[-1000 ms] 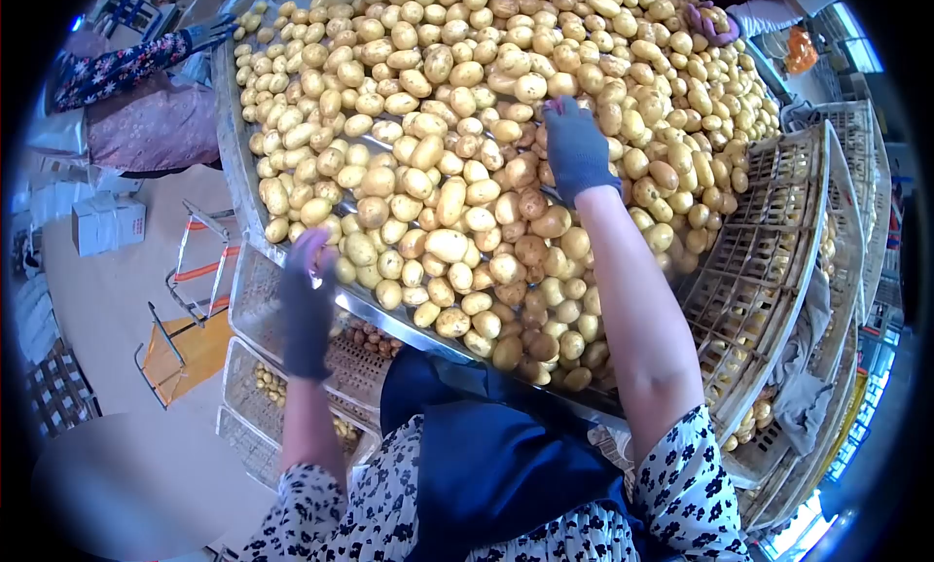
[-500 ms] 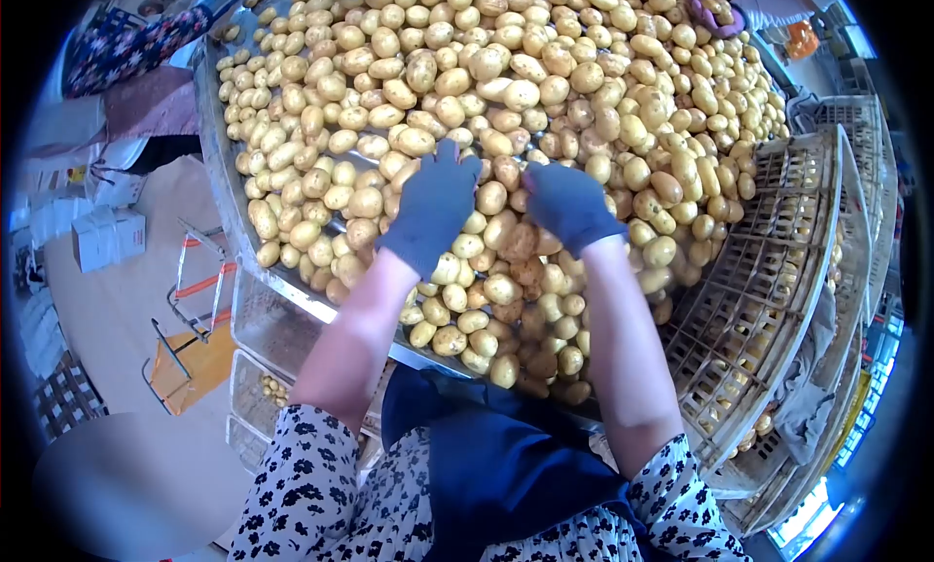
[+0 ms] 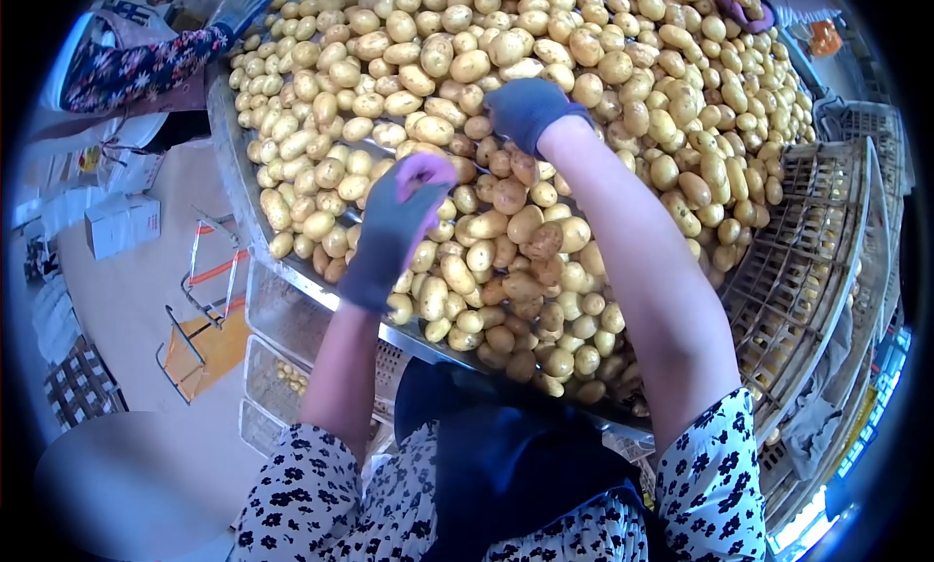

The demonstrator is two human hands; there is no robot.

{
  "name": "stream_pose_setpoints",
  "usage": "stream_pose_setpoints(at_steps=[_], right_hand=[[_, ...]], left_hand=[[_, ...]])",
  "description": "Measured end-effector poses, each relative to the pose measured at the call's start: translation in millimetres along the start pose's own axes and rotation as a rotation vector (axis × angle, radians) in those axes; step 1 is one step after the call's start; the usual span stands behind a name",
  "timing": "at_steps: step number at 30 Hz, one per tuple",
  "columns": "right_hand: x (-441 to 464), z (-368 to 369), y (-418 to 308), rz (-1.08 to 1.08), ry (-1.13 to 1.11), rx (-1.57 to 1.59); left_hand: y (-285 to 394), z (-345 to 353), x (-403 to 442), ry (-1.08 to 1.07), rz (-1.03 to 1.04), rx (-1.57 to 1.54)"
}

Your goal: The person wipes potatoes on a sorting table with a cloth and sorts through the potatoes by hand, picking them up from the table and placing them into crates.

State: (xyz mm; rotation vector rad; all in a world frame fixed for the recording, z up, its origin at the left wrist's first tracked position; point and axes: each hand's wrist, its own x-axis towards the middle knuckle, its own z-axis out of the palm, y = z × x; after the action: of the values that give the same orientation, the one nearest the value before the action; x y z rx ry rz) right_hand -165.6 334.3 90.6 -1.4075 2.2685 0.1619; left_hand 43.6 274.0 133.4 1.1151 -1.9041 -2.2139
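Observation:
A broad heap of yellow potatoes point(image 3: 467, 226) fills a metal-edged sorting table point(image 3: 321, 288). My left hand point(image 3: 404, 217), in a dark glove with a purple palm, is raised over the near-left part of the heap. Its fingers curl inward, and whatever they may hold is hidden. Farther up the heap, my right hand point(image 3: 530, 111) rests among the potatoes in a matching glove. Its fingers bend down out of sight, so their contents do not show. Between and below my hands lie several browner, rough-skinned potatoes point(image 3: 545, 239).
Plastic crates point(image 3: 798, 260) stand along the right side, with a grey cloth point(image 3: 812, 426) on them. More crates point(image 3: 277, 299) sit below the left edge. An orange folding chair point(image 3: 209, 343) and a white box point(image 3: 122, 226) are on the floor. Other people's gloved hands point(image 3: 747, 9) reach in at the far corners.
My right hand has moved up the heap, away from me. My left hand has drawn back toward the left and turned, so its purple palm shows. The view has shifted slightly.

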Motion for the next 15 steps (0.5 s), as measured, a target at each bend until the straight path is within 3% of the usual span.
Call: stream_pose_setpoints(at_steps=[1,2,3,4,6,9,10,11,13,15], right_hand=[[6,1,3,-0.003,-0.078,0.016],[0,-18,1,-0.027,-0.235,0.037],[1,-17,2,-0.032,-0.232,0.028],[4,-11,6,-0.028,-0.246,0.064],[6,1,17,-0.063,-0.253,0.15],[-2,3,26,-0.033,-0.304,0.315],[1,14,33,-0.074,-0.184,0.339],[-6,15,39,-0.068,-0.176,0.333],[-31,18,47,-0.127,0.152,1.14],[-72,-16,43,-0.028,0.303,1.424]], left_hand=[[-4,2,15,0.007,0.005,-0.006],[-14,5,36,0.065,0.345,0.441],[-17,10,53,0.124,0.68,0.891],[-7,21,63,0.131,0.681,0.887],[15,46,77,-0.039,0.095,1.43],[3,61,94,-0.027,0.095,1.476],[-13,60,99,0.124,0.123,1.268],[-15,56,101,0.126,0.135,1.266],[-14,46,102,0.019,0.282,1.487],[-11,42,102,-0.016,0.286,1.503]])
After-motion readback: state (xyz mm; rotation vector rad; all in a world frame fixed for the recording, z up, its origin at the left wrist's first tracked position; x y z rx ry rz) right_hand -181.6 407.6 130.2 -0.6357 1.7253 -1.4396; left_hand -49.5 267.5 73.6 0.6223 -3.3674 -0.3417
